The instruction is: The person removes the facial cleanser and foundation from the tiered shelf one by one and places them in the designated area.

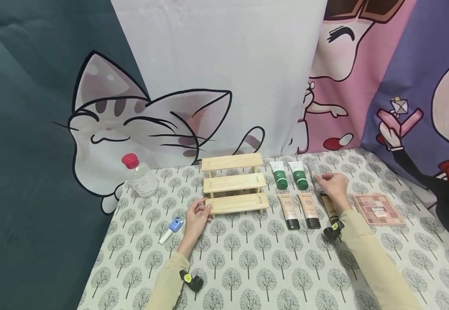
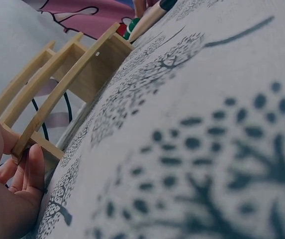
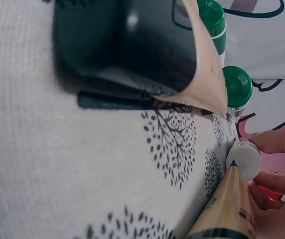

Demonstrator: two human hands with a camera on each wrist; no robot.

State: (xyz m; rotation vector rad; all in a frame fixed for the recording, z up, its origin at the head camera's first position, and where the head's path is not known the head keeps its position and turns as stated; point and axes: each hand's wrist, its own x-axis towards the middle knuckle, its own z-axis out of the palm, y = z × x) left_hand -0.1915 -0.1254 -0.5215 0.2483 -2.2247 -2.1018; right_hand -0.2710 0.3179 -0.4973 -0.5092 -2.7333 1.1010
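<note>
A three-tier wooden stand [image 1: 234, 183] rests on the table against the back cloth. My left hand [image 1: 196, 218] pinches the left end of its lowest step; in the left wrist view the thumb lies above the board and the fingers [image 2: 35, 167] below. At the right, my right hand [image 1: 335, 187] grips a clear, whitish tube [image 1: 313, 167] lying in the back row, its white round cap [image 3: 244, 160] between thumb and fingers in the right wrist view. Just in front of that hand lies a beige tube [image 1: 329, 206], partly hidden by the wrist.
Two green-and-white tubes [image 1: 299, 175] and two BB cream tubes [image 1: 309, 210] lie right of the stand. An eyeshadow palette [image 1: 378, 209] is farther right. A red-capped bottle [image 1: 143, 178] stands at the back left, with a blue-and-white pen-like item [image 1: 171, 230] nearer.
</note>
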